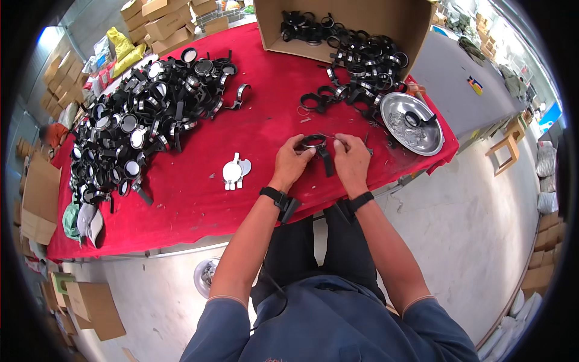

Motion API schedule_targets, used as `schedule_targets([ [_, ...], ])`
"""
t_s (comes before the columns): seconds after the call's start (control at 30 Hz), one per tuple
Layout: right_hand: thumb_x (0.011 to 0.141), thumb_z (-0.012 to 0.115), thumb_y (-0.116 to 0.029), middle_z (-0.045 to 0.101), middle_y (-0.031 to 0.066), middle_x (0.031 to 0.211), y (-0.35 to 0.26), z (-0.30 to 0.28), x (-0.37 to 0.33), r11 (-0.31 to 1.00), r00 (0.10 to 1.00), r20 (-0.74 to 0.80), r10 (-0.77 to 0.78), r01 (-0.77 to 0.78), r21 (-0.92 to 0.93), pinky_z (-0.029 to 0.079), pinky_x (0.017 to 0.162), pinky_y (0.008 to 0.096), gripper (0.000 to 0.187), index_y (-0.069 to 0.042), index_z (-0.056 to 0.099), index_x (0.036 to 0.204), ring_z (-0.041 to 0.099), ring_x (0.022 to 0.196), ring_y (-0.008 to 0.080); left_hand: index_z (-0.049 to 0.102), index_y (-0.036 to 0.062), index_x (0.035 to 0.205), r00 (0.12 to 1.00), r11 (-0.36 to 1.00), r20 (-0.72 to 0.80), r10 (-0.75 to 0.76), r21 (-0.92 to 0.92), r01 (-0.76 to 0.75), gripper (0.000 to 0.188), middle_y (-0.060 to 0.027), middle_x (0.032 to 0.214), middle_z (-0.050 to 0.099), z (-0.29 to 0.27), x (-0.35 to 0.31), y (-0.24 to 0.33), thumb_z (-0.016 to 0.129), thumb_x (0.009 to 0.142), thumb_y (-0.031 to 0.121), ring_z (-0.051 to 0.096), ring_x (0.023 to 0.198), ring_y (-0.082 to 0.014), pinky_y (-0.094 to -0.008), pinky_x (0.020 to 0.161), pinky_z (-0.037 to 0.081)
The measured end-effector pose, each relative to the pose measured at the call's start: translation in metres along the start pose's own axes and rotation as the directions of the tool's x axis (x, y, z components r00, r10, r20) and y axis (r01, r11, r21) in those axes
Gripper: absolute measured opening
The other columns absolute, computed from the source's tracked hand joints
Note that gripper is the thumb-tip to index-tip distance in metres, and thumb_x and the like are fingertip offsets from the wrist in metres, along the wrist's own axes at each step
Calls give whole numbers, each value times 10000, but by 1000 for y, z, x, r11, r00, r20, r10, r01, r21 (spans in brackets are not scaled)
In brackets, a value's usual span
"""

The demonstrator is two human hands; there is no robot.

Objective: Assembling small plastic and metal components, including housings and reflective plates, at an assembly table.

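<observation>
Left hand [291, 161]: one, bare, thumb and fingers pinching the left side of a black ring [326, 163] with a strap-like tab, over the front part of the red-covered bench [271, 120].
Right hand [351, 160]: one, bare, fingertips drawn together just beside the ring's right side; cannot tell what they grip.
Forearms [242, 247]: two, angled inward.

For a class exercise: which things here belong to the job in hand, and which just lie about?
Likely job: black ring part in left hand; ring parts at cardboard box; piled rings with discs; metal dish.
Likely lying about: grey cap; yellow sack; wooden stool.
</observation>
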State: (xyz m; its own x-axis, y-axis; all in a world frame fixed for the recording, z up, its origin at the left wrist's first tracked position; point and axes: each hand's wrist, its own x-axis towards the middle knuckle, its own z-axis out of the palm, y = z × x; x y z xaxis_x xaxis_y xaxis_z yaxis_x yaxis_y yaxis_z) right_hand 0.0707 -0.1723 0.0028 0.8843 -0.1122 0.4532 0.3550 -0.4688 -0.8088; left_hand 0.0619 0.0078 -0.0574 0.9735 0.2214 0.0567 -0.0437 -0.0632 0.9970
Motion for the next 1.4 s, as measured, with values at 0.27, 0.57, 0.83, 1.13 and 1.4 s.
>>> schedule_targets([
  [0.27, 935, 712, -80, 745, 185, 1030, -8, 26, 0, 976, 984, 117, -136, 153, -153, 581, 888, 475, 174, -19, 800, 1073, 730, 978, 400, 594, -53, 1495, 998, 999, -67, 10, 48, -7, 675, -198, 1235, 786, 8, -1, 3, 870, 913, 149, 792, 1051, -233, -354, 909, 621],
  [0.57, 924, 702, -82, 738, 173, 1018, -10, 19, -7, 951, 976, 117, -185, 208, -229, 585, 886, 478, 185, -23, 807, 1065, 727, 975, 400, 564, -58, 1506, 996, 997, -76, 49, 55, -45, 669, -254, 1410, 710, 11, -8, 10, 847, 924, 108, 770, 1130, -270, -361, 955, 623],
  [0.83, 921, 703, -80, 738, 173, 1016, -10, 17, -7, 954, 975, 115, -191, 212, -213, 589, 880, 470, 180, -18, 804, 1056, 730, 968, 389, 590, -46, 1494, 997, 995, -66, 44, 89, -38, 614, -225, 1408, 716, 11, -14, 21, 825, 941, 82, 752, 1145, -242, -353, 961, 616],
  [1.13, 938, 699, -86, 721, 184, 1024, -9, 14, -15, 935, 966, 119, -227, 251, -250, 588, 863, 483, 166, -4, 795, 1046, 723, 960, 401, 656, -25, 1457, 998, 994, -48, 46, 105, -40, 567, -191, 1325, 765, 11, -19, 28, 837, 934, 102, 765, 1121, -211, -344, 946, 609],
  [1.4, 948, 728, -163, 718, 197, 1004, -13, 14, -20, 936, 965, 149, -215, 247, -252, 582, 862, 496, 211, 0, 789, 1067, 716, 946, 429, 751, 8, 1358, 983, 952, -16, 183, 253, -173, 437, -159, 1179, 814, 6, -18, 18, 841, 950, 136, 785, 1028, -204, -333, 896, 609],
])
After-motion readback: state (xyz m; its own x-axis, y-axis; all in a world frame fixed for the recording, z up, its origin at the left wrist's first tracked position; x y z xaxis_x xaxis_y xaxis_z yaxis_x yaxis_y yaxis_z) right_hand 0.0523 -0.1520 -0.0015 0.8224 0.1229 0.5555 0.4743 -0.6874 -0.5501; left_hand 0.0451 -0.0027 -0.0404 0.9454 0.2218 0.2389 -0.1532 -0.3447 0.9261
